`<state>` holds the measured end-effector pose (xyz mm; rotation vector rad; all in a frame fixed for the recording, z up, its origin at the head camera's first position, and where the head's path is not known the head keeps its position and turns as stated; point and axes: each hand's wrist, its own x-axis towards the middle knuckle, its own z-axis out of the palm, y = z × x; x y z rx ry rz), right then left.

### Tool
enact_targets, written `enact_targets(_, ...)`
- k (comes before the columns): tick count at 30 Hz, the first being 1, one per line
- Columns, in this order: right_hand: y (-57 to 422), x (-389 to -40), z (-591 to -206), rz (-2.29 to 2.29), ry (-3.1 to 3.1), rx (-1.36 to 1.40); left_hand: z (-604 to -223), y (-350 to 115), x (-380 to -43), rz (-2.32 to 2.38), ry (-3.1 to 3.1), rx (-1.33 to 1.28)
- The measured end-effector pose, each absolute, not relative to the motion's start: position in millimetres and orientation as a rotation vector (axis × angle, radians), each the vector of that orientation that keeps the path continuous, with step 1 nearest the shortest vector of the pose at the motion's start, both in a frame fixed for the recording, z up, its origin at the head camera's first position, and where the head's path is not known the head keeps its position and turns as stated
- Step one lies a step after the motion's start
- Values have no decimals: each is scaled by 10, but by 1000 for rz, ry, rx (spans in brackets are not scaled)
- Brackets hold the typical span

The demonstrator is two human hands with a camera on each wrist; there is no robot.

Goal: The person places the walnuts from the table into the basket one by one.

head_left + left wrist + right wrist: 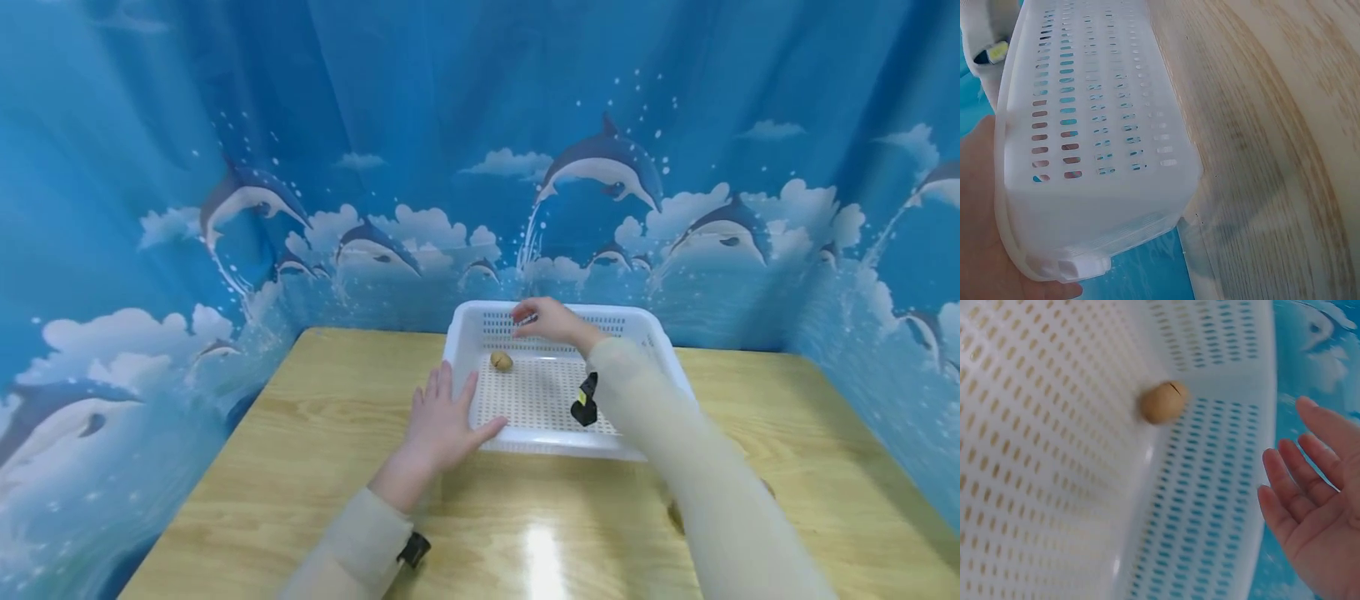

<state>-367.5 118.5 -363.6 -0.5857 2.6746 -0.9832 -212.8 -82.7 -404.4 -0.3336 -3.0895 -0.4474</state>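
A white perforated plastic basket [536,437] stands on the wooden table. Inside it lies one round tan walnut [501,361], with a dark crack showing in the right wrist view [1164,402]. My left hand [442,421] is at the basket's near left corner, fingers spread and straight, the thumb reaching over the front rim. The left wrist view has that hand [982,231] right along the corner rim. Over the far side of the basket is my right hand [551,321], its fingers loosely bent and holding nothing; its palm [1329,537] shows beside the rim.
Brown roundish things [676,517] lie on the table [337,400] at the right, partly hidden by my right sleeve [690,450]. A blue curtain [420,125] printed with dolphins hangs close behind the basket and along both sides. A black wrist strap [585,402] hangs over the basket.
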Motion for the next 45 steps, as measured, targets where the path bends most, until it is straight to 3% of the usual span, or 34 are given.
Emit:
enact_targets(6,1600,-3466,-3271,-1108,2605,-593,-4048,-856,-2163,-469,-3090,-308)
enact_targets(12,2102,-3104,-3191,-1205,2564,-561,-4037,-861,-2176,-447,-3089,-338)
enact_targets(28,3122,-2082,-3599,-1435,2692,-465,-4005,-853,-2139,-463,-3086,-368)
enact_targets(45,3943,-1589,-4242,-1251,2671,-176,-4035,-836,-2115,-500,-3097,-362)
